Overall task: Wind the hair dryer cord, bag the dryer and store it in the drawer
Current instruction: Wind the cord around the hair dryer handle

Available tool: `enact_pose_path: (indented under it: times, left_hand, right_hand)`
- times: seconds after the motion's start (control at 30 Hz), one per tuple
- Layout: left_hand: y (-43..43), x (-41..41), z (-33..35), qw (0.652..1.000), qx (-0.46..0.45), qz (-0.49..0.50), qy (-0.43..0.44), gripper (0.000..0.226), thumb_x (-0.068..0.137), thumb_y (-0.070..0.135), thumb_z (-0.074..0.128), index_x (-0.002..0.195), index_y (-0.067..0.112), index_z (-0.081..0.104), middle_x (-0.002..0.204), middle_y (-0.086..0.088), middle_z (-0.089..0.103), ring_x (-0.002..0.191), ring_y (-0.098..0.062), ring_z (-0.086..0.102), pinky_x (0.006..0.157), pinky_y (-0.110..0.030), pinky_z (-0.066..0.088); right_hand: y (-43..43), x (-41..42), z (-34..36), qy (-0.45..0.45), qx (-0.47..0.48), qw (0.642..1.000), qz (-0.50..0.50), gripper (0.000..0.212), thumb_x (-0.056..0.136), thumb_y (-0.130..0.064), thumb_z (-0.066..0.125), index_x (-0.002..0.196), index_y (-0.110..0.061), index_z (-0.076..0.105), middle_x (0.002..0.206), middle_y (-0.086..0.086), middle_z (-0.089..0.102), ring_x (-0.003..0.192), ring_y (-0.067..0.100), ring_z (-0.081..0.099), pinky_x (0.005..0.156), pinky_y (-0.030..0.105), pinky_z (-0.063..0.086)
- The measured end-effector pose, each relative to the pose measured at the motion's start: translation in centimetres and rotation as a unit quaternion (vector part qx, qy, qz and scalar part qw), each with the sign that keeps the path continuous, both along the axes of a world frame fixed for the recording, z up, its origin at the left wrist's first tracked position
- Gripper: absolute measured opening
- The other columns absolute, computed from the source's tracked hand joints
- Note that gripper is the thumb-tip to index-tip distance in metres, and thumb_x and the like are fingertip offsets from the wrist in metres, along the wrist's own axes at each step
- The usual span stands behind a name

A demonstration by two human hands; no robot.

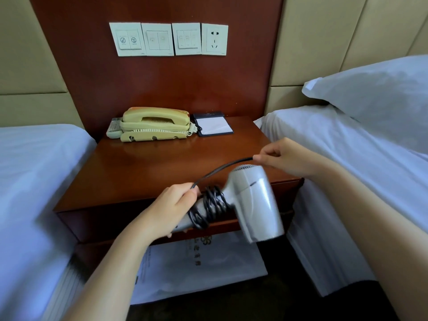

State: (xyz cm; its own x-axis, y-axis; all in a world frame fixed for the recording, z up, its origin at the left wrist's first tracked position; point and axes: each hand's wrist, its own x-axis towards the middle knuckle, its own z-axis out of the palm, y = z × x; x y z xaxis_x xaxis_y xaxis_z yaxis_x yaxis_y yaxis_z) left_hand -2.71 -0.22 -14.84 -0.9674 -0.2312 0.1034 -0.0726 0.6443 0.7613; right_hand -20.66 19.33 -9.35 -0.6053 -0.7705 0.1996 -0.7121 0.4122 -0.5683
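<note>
Your hair dryer [252, 200] is smooth silver-grey plastic w/ a soft sheen; its cord [214, 202] looks matt black rubber. The nightstand [143, 167] is varnished red-brown wood, glossy enough to reflect the phone [152, 122], itself smooth cream plastic. Below, the bag [199, 269] is thin printed white plastic. The 2 bed sheets [34, 172] are matt white cloth.

The grey plastic hair dryer [254, 200] is motion-blurred, its handle end hidden in the grip of the left hand [171, 205]. The far end of the thin black cord [213, 201] disappears inside the right hand [282, 156].
</note>
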Motion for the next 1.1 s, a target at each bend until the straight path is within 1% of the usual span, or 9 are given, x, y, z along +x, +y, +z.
enact_pose_path:
  times: [0.1,0.17,0.3,0.47,0.6,0.67,0.77,0.93,1.1]
  left_hand:
    - [1.4,-0.4,-0.2,0.998,0.049,-0.032,-0.013,0.028,0.099,0.013,0.029,0.093,-0.005,0.051,0.062,-0.016,0.050,0.039,-0.012,0.044,0.032,-0.020,0.036]
    - [1.7,-0.8,-0.5,0.994,0.102,-0.040,-0.008,0.026,0.099,0.014,0.027,0.090,0.005,0.050,0.058,-0.020,0.055,0.043,-0.025,0.047,0.030,-0.021,0.034]
    - [1.7,-1.3,-0.2,0.968,0.244,0.004,0.052,0.026,0.102,0.016,0.025,0.098,0.016,0.050,0.047,-0.013,0.054,0.035,-0.025,0.049,0.027,-0.018,0.032]
    - [0.7,-1.9,0.0,0.922,0.354,0.113,0.113,0.040,0.101,0.026,0.026,0.091,0.002,0.056,0.056,-0.020,0.053,0.031,-0.019,0.046,0.031,-0.019,0.032]
    - [-0.8,-1.7,-0.3,0.893,0.377,0.224,0.100,0.046,0.100,0.035,0.031,0.085,0.001,0.058,0.057,-0.014,0.059,0.037,-0.018,0.050,0.032,-0.020,0.033]
    - [-1.4,-1.5,-0.4,0.890,0.371,0.249,0.088,0.043,0.099,0.038,0.035,0.087,0.006,0.060,0.057,-0.011,0.061,0.042,-0.019,0.053,0.034,-0.020,0.035]
    - [-1.5,-1.2,-0.3,0.911,0.329,0.235,0.078,0.043,0.098,0.040,0.039,0.085,0.004,0.061,0.057,-0.012,0.060,0.038,-0.017,0.052,0.035,-0.021,0.035]
    - [-1.1,-1.2,-0.2,0.961,0.193,0.185,0.070,0.044,0.099,0.037,0.037,0.079,0.003,0.057,0.053,-0.009,0.060,0.030,-0.013,0.049,0.035,-0.023,0.037]
    - [0.1,-1.0,-0.3,0.988,0.089,0.124,-0.006,0.055,0.097,0.049,0.027,0.086,0.007,0.061,0.060,-0.018,0.063,0.036,-0.012,0.057,0.032,-0.022,0.038]
  right_hand:
    - [0.2,-1.1,-1.1,-0.043,-0.021,0.999,-0.018,0.046,0.092,-0.023,0.057,0.052,-0.007,0.042,0.046,-0.011,0.026,0.042,0.005,0.025,0.043,0.014,0.023]
    - [0.3,-1.5,-1.7,-0.079,-0.024,0.996,-0.033,0.036,0.090,-0.012,0.058,0.059,0.004,0.051,0.052,-0.004,0.033,0.043,0.003,0.028,0.044,0.013,0.024]
    - [0.6,-1.4,-2.1,-0.091,0.017,0.995,-0.025,0.021,0.081,0.006,0.059,0.061,0.010,0.056,0.055,0.000,0.041,0.045,0.001,0.031,0.046,0.015,0.029]
    - [-0.4,0.5,-2.2,-0.128,0.145,0.980,0.039,0.020,0.090,-0.029,0.059,0.076,-0.026,0.073,0.057,-0.003,0.047,0.045,0.007,0.036,0.043,0.019,0.032]
    - [-2.3,4.5,-1.2,-0.052,0.191,0.970,0.144,0.017,0.090,-0.029,0.058,0.086,-0.026,0.075,0.069,-0.019,0.063,0.061,-0.004,0.053,0.064,0.010,0.039]
    - [-2.8,6.4,-0.5,0.007,0.176,0.972,0.157,0.020,0.090,-0.030,0.057,0.080,-0.024,0.073,0.067,-0.023,0.064,0.066,-0.003,0.057,0.065,0.011,0.042]
    - [-3.1,7.9,0.4,0.084,0.095,0.982,0.142,0.025,0.090,-0.032,0.056,0.071,-0.020,0.066,0.069,-0.001,0.065,0.066,0.015,0.059,0.068,0.036,0.049]
    - [-3.5,8.9,1.2,0.112,0.002,0.983,0.143,0.025,0.089,-0.029,0.059,0.070,-0.014,0.065,0.063,-0.001,0.061,0.063,0.016,0.053,0.058,0.027,0.041]
    - [-4.3,9.2,0.4,0.174,0.031,0.976,0.126,0.021,0.090,-0.035,0.055,0.078,-0.021,0.065,0.069,0.000,0.065,0.063,0.015,0.056,0.061,0.038,0.046]
